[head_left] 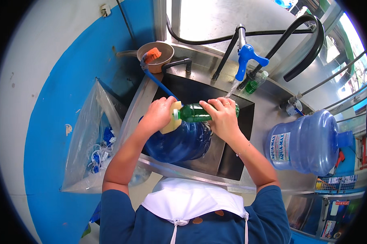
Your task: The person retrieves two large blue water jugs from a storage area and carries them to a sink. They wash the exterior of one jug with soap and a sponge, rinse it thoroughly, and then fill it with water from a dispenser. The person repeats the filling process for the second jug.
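My right hand (222, 116) is wrapped round a green bottle (191, 113), which lies tilted sideways with its pale cap end toward the left. In my left hand (161, 112) is a yellow sponge (172, 122), pressed close to the bottle's mouth; whether liquid is coming out is hard to make out. Beneath both hands a large dark blue water jug (177, 142) rests in the steel sink (228, 162). Water streams from the blue-handled faucet (246, 61) just behind my right hand.
A brown dipper (167, 56) with an orange-headed brush (153, 55) sits at the back left. Another green bottle (254, 83) stands behind the faucet. A clear blue water jug (303, 142) lies on the right counter. A plastic bag (90, 150) of caps hangs at left.
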The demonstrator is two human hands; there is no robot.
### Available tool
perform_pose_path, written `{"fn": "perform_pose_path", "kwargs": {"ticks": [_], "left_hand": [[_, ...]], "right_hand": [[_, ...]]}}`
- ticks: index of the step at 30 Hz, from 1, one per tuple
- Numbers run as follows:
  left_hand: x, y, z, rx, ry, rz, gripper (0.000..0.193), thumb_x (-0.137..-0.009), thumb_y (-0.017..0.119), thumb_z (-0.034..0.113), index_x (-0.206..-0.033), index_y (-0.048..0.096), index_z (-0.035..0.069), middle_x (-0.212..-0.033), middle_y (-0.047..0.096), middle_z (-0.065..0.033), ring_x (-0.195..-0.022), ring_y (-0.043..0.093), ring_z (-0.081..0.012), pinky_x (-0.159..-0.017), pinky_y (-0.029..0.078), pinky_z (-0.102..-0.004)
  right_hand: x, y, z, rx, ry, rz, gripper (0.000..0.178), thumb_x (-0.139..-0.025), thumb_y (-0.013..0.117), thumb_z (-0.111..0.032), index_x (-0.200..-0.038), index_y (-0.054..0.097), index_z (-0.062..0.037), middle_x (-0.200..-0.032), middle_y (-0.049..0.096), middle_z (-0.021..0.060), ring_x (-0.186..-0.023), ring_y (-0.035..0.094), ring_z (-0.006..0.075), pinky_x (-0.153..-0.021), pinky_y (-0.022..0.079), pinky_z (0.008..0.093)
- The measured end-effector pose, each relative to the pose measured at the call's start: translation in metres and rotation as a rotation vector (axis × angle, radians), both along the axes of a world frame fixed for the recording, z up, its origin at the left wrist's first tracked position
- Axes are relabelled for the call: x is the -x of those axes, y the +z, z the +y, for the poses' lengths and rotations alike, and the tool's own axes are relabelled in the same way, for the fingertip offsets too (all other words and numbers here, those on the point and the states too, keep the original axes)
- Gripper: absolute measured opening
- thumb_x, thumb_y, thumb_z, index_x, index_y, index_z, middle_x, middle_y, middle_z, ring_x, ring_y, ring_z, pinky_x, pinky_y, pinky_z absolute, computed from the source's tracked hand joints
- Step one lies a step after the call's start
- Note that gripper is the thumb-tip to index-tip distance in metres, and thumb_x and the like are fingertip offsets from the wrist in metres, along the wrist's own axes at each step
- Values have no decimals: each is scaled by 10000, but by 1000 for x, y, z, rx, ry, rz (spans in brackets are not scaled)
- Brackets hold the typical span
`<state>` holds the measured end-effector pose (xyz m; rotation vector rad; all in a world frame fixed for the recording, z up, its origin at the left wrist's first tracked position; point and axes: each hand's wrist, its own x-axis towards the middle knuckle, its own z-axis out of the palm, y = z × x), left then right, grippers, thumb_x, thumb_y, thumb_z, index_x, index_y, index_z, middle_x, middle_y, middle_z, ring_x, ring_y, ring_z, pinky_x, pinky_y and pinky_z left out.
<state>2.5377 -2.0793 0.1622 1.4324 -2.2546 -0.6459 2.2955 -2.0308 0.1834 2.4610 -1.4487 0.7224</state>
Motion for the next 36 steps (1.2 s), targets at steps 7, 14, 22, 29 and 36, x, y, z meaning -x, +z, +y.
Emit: {"fn": "perform_pose_path", "kwargs": {"ticks": [7, 14, 22, 29, 36], "left_hand": [[-1, -3, 1, -172, 133, -456, 297, -816, 561, 59, -1111, 580, 75, -1010, 680, -188, -1138, 531, -407, -1040, 247, -693], [15, -23, 37, 260, 196, -672, 130, -765, 642, 126, -846, 708, 50, -1206, 568, -153, -1372, 357, -405, -1097, 99, -733], [-30, -28, 72, 407, 532, 120, 498, -773, 711, 146, -1251, 580, 89, -1376, 458, -178, -1334, 399, -392, -1125, 289, -513], [-41, -103, 59, -68, 308, 1339, 442, -862, 661, 244, -1212, 522, 11, -1172, 632, -150, -1139, 588, -225, -1030, 421, -364], [31, -68, 33, 20, 414, 1209, 379, -848, 692, 94, -1164, 497, 21, -1287, 592, -161, -1083, 620, -188, -977, 470, -325]], "right_hand": [[13, -39, -14, -277, 154, -332, 616, -611, 833, -128, -1193, 634, -143, -1042, 643, 39, -1019, 597, 281, -902, 442, 407], [125, -98, -50, -184, -440, -822, 618, -633, 847, -110, -1176, 556, -60, -1118, 627, 145, -1067, 565, 353, -903, 463, 448], [331, -166, -146, 216, -945, -870, 775, -698, 870, -276, -1285, 466, 27, -1209, 601, 203, -1131, 580, 349, -980, 437, 413], [199, -122, -96, 293, -529, -1090, 609, -843, 723, -133, -1336, 394, 9, -1087, 541, 125, -818, 531, 220, -791, 482, 340], [-26, -73, 10, -219, 237, -222, 681, -637, 844, -245, -1227, 554, -67, -1216, 570, 205, -1168, 528, 402, -985, 428, 479]]}}
